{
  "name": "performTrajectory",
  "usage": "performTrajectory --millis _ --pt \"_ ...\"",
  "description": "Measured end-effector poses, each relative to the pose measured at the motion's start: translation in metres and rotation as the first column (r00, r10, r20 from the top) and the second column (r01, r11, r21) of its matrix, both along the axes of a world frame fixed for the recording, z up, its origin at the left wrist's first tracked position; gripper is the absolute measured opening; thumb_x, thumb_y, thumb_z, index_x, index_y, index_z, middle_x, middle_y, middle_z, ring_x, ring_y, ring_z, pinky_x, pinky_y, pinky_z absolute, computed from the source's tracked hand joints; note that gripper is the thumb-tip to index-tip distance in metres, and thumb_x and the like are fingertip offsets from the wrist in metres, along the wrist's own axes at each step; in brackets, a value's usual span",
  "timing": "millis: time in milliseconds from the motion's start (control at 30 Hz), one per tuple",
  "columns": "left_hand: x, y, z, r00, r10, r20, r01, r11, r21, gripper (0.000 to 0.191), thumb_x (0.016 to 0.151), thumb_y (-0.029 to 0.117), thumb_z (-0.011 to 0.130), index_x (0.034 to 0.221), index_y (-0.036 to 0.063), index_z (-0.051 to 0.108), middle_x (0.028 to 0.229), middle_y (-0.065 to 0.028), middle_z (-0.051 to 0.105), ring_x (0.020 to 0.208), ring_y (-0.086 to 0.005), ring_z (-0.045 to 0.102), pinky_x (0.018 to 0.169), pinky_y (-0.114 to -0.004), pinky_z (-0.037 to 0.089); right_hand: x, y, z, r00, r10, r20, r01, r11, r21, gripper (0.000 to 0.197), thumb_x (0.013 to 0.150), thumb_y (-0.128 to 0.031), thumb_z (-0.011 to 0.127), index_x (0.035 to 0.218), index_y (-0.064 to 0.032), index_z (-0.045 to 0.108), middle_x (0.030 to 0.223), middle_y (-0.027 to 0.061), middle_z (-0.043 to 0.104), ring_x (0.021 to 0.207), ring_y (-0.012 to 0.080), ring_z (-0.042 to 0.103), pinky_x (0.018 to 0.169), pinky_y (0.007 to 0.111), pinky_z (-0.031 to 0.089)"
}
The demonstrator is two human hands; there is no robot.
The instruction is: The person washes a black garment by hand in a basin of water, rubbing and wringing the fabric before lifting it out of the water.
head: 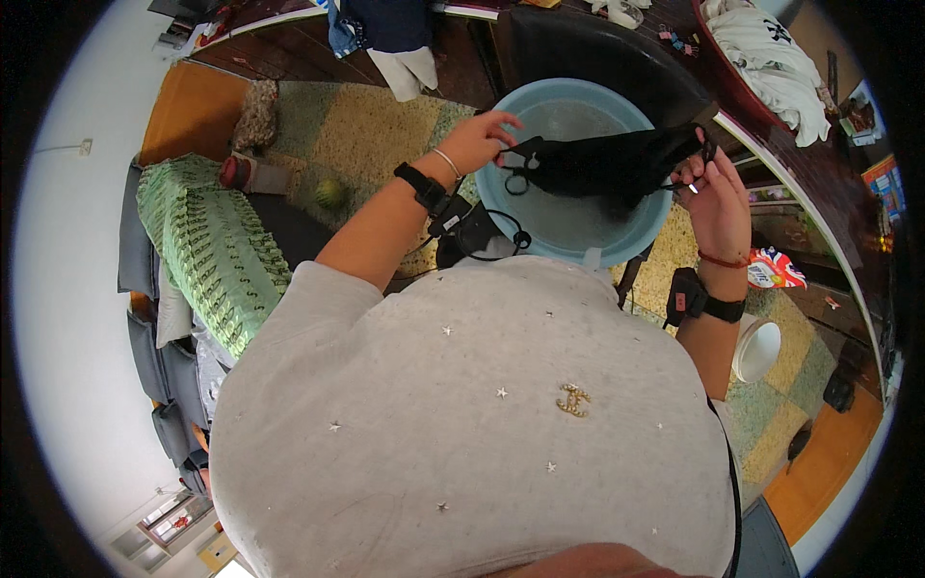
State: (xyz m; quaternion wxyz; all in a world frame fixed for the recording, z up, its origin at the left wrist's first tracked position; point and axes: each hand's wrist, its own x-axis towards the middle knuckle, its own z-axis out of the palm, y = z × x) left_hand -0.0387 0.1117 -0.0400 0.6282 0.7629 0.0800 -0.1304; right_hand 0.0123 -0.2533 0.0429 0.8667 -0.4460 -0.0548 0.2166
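Note:
A black cloth garment (600, 162) with thin straps and loops is stretched across the opening of a round light blue plastic basin (498, 217). My right hand (712, 180) pinches its right end by the dark band and straps, above the basin's right rim. At the basin's left rim, my left hand (488, 141) is beside the strap end, fingers bent; whether they grip the strap cannot be made out. Cloudy greyish water or a wet bottom (571, 224) shows in the basin under the garment. Each wrist carries a black strapped device.
A black chair back (600, 54) stands behind the basin. White clothes (769, 65) lie in a red tub at the upper right. Below are a white bucket (757, 352) and a colourful bag (775, 269). Leftward, a green cover (209, 246) drapes a sofa near a round green fruit (330, 193).

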Motion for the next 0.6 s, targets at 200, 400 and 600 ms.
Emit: performTrajectory --millis 200,400,600 --pt "-0.003 0.005 -0.008 0.926 -0.246 -0.287 0.262 0.965 0.019 0.034 0.091 0.014 0.041 0.110 0.0005 0.066 0.064 0.0000 0.053 0.046 -0.0084 0.033 0.044 -0.026 0.028 -0.009 0.005 -0.011 0.996 -0.026 0.081 0.021 0.998 0.059 0.037 0.096 -0.010 0.051 0.133 -0.0079 0.047 0.089 0.0006 0.048 0.081 0.0130 0.046 0.087 0.038 0.044" --pt "0.005 0.007 -0.002 0.804 -0.472 -0.362 0.192 0.782 -0.593 0.053 0.099 0.036 0.043 0.132 -0.0036 0.051 0.064 0.0056 0.032 0.050 -0.0075 0.024 0.046 -0.023 0.021 -0.021 0.012 0.000 0.994 -0.017 0.105 0.028 0.994 -0.103 0.043 0.096 -0.010 0.053 0.138 -0.0106 0.042 0.101 0.0047 0.054 0.088 0.0152 0.049 0.086 0.039 0.045" --pt "-0.010 -0.017 0.007 0.808 -0.551 -0.209 0.403 0.776 -0.486 0.065 0.096 0.051 0.050 0.137 0.0010 0.048 0.062 0.0086 0.027 0.052 -0.0066 0.023 0.048 -0.024 0.020 -0.023 0.008 0.001 0.995 0.047 0.090 -0.029 0.980 -0.196 0.063 0.097 -0.013 0.054 0.152 -0.0166 0.024 0.110 0.0065 0.057 0.096 0.0162 0.052 0.085 0.037 0.044"
